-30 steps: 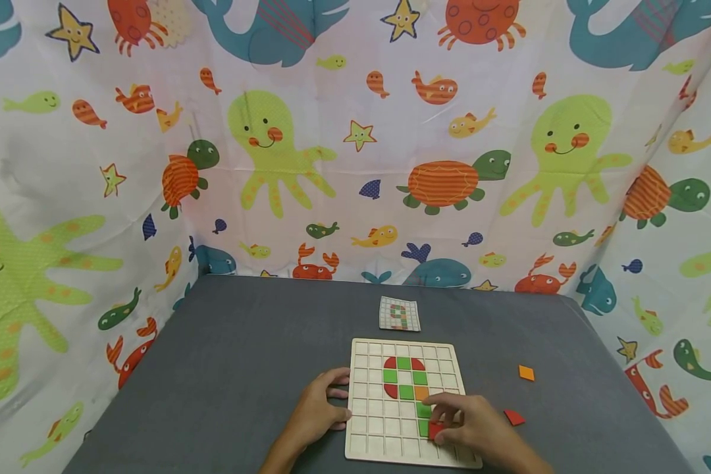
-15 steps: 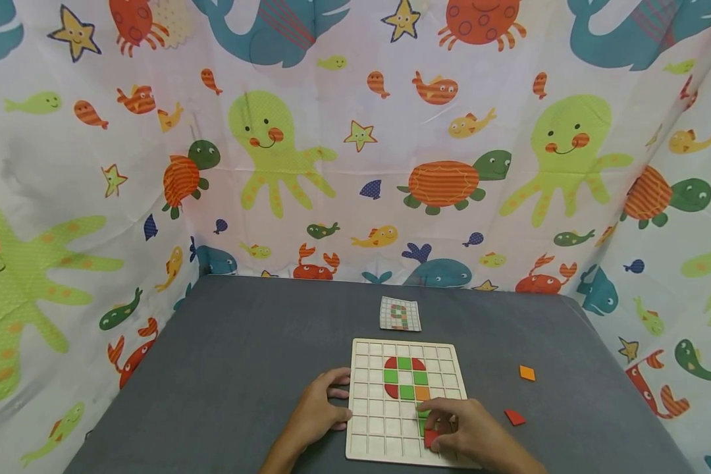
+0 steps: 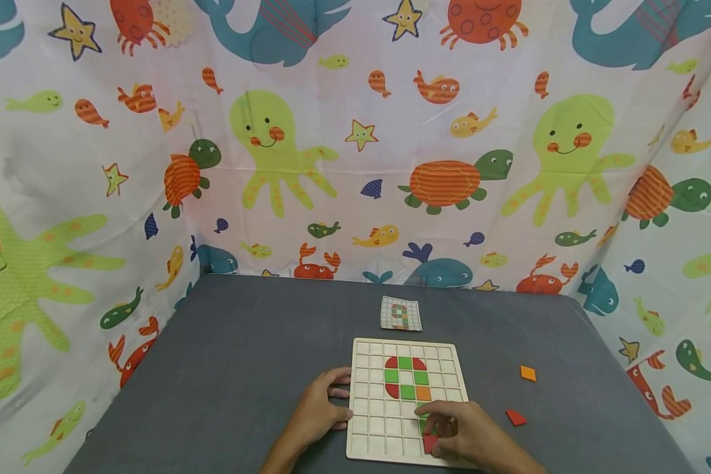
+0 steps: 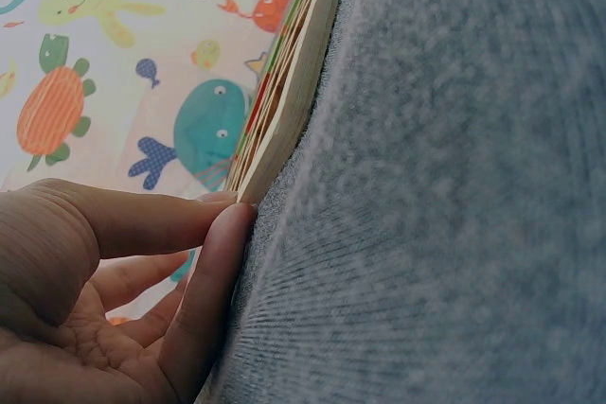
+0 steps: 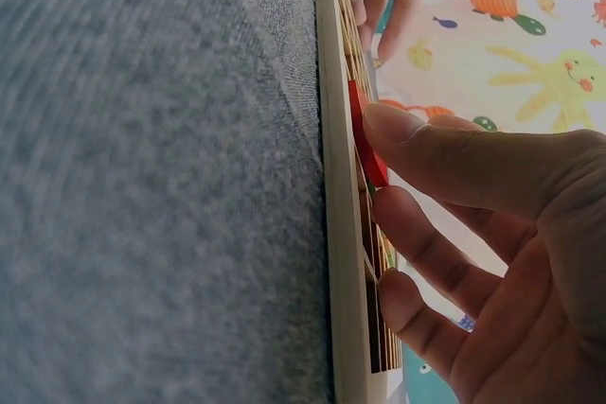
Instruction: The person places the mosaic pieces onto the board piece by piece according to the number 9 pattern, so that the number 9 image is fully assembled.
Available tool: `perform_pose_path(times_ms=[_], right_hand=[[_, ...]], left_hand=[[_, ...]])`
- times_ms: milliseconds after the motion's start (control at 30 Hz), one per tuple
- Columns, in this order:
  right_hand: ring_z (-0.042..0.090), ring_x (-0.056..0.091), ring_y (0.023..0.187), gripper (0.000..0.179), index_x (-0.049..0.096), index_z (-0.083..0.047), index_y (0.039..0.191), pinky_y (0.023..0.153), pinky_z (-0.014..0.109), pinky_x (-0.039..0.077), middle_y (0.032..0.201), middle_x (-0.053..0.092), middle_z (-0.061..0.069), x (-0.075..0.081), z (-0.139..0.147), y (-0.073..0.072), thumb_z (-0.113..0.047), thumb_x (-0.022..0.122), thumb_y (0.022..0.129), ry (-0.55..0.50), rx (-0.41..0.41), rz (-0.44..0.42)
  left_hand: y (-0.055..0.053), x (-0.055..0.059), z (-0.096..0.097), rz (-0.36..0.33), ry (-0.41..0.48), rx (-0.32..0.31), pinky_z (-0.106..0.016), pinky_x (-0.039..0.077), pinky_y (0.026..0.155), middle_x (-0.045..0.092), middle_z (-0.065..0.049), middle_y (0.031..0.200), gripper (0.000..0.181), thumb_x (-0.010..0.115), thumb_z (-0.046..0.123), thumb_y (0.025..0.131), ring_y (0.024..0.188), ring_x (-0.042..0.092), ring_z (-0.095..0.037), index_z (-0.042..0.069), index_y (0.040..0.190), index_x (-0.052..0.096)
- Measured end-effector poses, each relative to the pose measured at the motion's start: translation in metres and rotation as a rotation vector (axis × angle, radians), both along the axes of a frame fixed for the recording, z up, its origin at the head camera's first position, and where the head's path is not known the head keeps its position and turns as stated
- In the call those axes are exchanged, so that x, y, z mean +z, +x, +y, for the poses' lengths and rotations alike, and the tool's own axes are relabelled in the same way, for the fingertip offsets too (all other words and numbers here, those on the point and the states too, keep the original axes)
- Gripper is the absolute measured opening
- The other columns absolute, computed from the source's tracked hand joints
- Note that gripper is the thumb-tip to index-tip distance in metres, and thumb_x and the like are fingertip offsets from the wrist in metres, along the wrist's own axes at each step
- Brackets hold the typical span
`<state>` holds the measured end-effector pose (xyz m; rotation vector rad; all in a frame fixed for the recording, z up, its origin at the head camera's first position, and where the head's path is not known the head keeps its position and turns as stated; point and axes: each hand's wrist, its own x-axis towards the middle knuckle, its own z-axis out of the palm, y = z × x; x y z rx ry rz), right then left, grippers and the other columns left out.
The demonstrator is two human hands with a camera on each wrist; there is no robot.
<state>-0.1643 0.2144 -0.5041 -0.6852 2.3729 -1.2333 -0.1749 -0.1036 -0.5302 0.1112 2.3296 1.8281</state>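
Observation:
A pale wooden grid board point(image 3: 376, 426) lies on the grey table with red, green and orange tiles set in its squares. My left hand point(image 3: 318, 408) holds the board at its left edge, thumb and finger meeting on the rim in the left wrist view. Over the lower right of the board, my right hand point(image 3: 465, 428) has its thumb on a red tile point(image 3: 429, 442), fingers bent around it. In the right wrist view that red tile point(image 5: 367, 144) lies slightly tilted at the board's surface under the thumb. Green tiles just above it are partly hidden by the fingers.
Right of the board lie a loose orange square tile point(image 3: 528, 373) and a loose red tile with a rounded side point(image 3: 515, 417). Behind the board is a small card point(image 3: 400, 313) printed with a coloured grid pattern. A sea-animal curtain point(image 3: 355, 197) encloses the table's back and sides.
My right hand has shifted slightly left and down with the red tile, which now sits in the square below the green column. My left hand stays at the board's edge.

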Motion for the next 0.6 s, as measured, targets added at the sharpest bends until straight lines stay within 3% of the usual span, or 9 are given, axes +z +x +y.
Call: perform_pose_path(times_ms=[367, 600], right_hand=[[0.004, 0.06, 0.075, 0.046, 0.075, -0.014, 0.123, 0.061, 0.022, 0.05, 0.089, 0.073, -0.006, -0.0003, -0.0008, 0.0007, 0.002, 0.083, 0.081, -0.004, 0.024, 0.014], [0.004, 0.058, 0.075, 0.048, 0.076, -0.014, 0.124, 0.06, 0.022, 0.05, 0.089, 0.07, -0.007, -0.0008, -0.0037, 0.0004, -0.003, 0.089, 0.079, 0.01, 0.019, 0.051]], left_hand=[[0.0009, 0.0003, 0.0, 0.002, 0.002, 0.003, -0.038, 0.064, 0.059, 0.06, -0.017, 0.134, 0.075, 0.08, -0.018, 0.075, 0.112, 0.064, -0.029, 0.004, 0.144, 0.061], [0.0002, -0.0001, 0.0001, -0.003, 0.01, 0.003, -0.039, 0.064, 0.059, 0.061, -0.017, 0.135, 0.075, 0.08, -0.017, 0.075, 0.113, 0.065, -0.029, 0.005, 0.144, 0.061]])
